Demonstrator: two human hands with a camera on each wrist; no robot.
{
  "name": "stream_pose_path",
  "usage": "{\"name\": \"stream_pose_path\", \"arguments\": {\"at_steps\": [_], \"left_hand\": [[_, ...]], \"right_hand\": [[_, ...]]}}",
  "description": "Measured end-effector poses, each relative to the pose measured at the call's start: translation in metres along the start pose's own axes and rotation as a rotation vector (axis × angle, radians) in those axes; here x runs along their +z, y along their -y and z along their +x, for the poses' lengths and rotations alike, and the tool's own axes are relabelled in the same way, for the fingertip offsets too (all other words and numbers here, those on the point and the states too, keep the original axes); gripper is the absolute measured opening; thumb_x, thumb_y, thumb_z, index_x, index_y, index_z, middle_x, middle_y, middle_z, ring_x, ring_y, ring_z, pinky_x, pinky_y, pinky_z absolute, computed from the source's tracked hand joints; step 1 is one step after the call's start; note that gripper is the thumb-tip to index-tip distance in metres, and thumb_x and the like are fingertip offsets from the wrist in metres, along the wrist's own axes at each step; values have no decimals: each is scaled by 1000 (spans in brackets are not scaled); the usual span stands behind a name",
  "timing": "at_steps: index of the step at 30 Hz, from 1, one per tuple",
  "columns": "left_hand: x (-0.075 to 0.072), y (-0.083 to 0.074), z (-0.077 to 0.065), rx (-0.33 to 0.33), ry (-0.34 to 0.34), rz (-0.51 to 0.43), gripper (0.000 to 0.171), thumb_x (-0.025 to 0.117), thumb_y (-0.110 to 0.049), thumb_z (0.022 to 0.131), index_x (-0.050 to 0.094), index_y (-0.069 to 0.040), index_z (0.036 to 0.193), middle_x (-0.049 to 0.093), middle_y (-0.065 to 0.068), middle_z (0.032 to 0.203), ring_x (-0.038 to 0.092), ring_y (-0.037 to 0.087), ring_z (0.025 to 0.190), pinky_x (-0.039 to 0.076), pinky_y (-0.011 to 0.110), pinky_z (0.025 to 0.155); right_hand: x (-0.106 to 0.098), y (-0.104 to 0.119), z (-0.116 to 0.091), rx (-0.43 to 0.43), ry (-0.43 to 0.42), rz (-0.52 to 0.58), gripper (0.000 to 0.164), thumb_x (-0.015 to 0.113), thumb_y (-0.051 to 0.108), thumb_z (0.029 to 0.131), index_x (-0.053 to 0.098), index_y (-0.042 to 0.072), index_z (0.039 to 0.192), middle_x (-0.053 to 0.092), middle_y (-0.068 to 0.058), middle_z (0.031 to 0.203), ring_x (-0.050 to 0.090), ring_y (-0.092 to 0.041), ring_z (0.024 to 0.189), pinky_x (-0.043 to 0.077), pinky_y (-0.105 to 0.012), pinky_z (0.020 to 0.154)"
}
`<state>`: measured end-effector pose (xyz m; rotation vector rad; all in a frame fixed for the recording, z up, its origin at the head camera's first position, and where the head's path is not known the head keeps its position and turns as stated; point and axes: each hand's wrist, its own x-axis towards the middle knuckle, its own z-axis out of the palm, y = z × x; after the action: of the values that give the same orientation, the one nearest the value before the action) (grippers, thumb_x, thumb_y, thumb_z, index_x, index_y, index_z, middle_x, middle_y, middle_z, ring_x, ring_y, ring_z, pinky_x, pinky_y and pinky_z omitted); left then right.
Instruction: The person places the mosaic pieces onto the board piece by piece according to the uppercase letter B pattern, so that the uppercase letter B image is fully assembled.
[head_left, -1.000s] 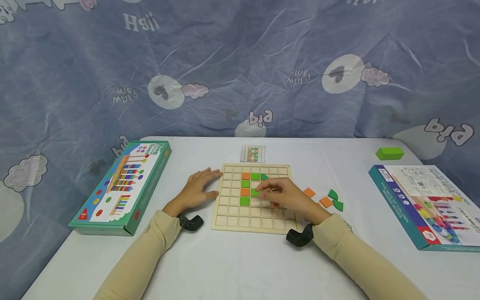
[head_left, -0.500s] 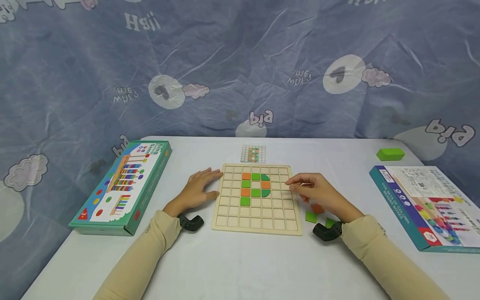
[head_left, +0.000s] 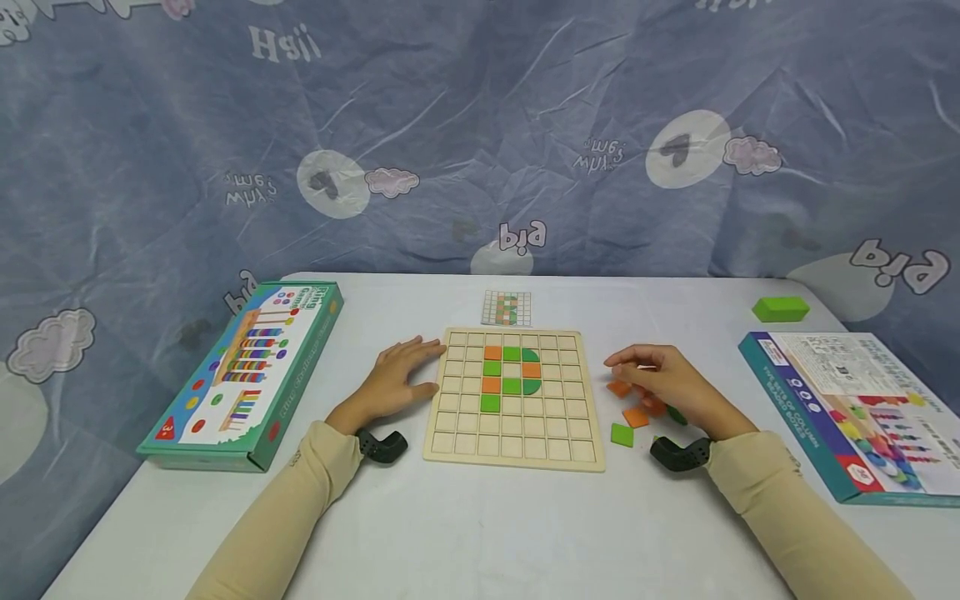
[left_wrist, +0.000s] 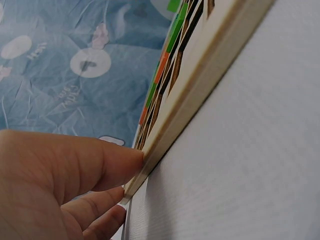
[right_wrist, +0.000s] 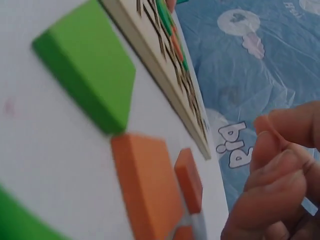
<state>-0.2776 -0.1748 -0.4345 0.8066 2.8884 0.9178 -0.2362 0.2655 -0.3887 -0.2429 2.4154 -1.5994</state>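
Note:
A wooden grid board lies mid-table, with orange and green square tiles and two dark green quarter-round tiles set in its cells. At its left edge my left hand rests with relaxed fingers, fingertips against the rim. My right hand hovers to the right of the board, fingers loosely bent, with no tile showing between them. Beneath and in front of it lie loose orange tiles, a green square tile and a dark green curved tile, partly hidden by the hand.
Behind the board lies a small pattern card with a coloured grid. A green game box stands to the left, another box to the right. A green block sits at the back right, before a blue patterned cloth.
My right hand has left the board and moved right, over the loose tiles. An orange tile and a dark green quarter-round now show in the board's right column. My left hand stays put.

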Motion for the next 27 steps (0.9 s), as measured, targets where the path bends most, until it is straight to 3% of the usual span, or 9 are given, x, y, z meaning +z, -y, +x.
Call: {"name": "stream_pose_path", "arguments": {"at_steps": [9,14,18,27], "left_hand": [[0,0,-1,13,-14,1,67,69,-23,95,54,-4,158,48,17,166,29,44,161,15,68,128],[0,0,-1,10,-15,1,67,69,-22,95,54,-4,158,48,18,166,30,45,160,15,69,128],[0,-1,-1,5,-14,2,67,69,-22,95,54,-4,158,47,18,166,29,45,160,15,69,128],[0,-2,-1,2,-13,0,67,69,-23,95,54,-4,158,47,18,166,29,45,160,15,68,128]], "right_hand": [[-6,-11,1,8,3,-39,35,63,8,106,64,-12,134,57,-3,74,44,-11,53,39,-25,48],[-7,-16,2,4,4,-69,35,65,0,100,65,-13,132,65,-7,90,44,-9,52,39,-24,49],[-7,-17,3,-1,8,-98,35,65,-4,96,67,-12,130,63,-9,99,43,-8,53,39,-24,49],[-5,-17,3,18,16,-165,40,67,-4,93,68,-11,132,57,-6,95,43,-8,54,39,-23,50]]}}
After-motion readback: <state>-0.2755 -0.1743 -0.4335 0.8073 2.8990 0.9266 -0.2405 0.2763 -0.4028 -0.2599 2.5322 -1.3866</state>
